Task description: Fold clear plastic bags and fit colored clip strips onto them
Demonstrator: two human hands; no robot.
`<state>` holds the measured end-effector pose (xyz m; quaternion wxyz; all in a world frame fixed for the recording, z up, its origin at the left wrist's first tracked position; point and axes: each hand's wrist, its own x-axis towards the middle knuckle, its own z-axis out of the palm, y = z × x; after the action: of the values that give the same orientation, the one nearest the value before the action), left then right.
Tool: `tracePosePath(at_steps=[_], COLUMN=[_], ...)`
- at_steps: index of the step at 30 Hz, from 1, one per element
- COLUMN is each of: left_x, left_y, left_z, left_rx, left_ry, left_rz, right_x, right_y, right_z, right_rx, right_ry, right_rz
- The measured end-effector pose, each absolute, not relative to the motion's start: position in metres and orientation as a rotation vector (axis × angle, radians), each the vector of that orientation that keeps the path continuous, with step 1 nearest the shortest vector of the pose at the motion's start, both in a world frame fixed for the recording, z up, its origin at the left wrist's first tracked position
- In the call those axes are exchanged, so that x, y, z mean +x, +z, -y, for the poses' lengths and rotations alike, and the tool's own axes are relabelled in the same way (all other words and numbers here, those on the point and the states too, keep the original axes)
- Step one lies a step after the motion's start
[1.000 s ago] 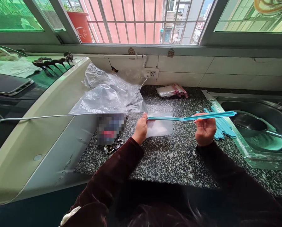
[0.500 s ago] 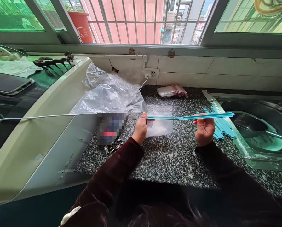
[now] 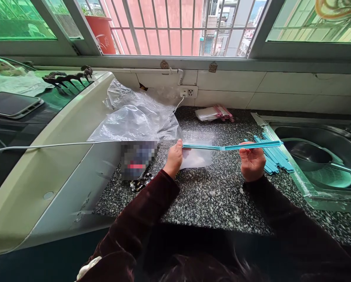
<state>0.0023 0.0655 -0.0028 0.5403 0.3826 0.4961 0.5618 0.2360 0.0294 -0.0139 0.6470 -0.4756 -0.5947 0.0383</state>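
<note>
A long light-blue bag sealing clip (image 3: 251,145) is stretched between my hands, opened out nearly straight at its hinge. My left hand (image 3: 174,158) is closed on its left end. A small translucent plastic bag (image 3: 196,158) lies just behind and below that half of the clip, its left edge at my left fingers; whether they also grip it, I cannot tell. My right hand (image 3: 252,162) is closed around the clip's right half, whose tip sticks out beyond the fingers. Behind the right hand, several more blue clips (image 3: 277,156) lie in a pile on the counter.
The speckled stone counter (image 3: 210,199) runs to a sink (image 3: 304,184) at right, with a dark pan (image 3: 307,152) in it. Packed bags (image 3: 212,113) lie near the wall. At left are a large crumpled plastic sheet (image 3: 134,117), a blurred-out item (image 3: 138,158) and a white cable (image 3: 51,145).
The clip's right half and my right hand have shifted a little left, with less clip past the fingers. My left hand and the small bag have edged slightly left.
</note>
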Motion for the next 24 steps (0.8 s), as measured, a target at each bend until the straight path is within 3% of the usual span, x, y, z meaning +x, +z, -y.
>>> tracePosePath(at_steps=[24], left_x=[0.005], left_y=[-0.002], left_z=[-0.059], left_rx=[0.982], left_ry=[1.328], left_rz=[-1.168], right_x=[0.229], right_y=[-0.009], right_z=[-0.036], right_rx=[-1.054], right_ry=[0.049], right_rz=[1.833])
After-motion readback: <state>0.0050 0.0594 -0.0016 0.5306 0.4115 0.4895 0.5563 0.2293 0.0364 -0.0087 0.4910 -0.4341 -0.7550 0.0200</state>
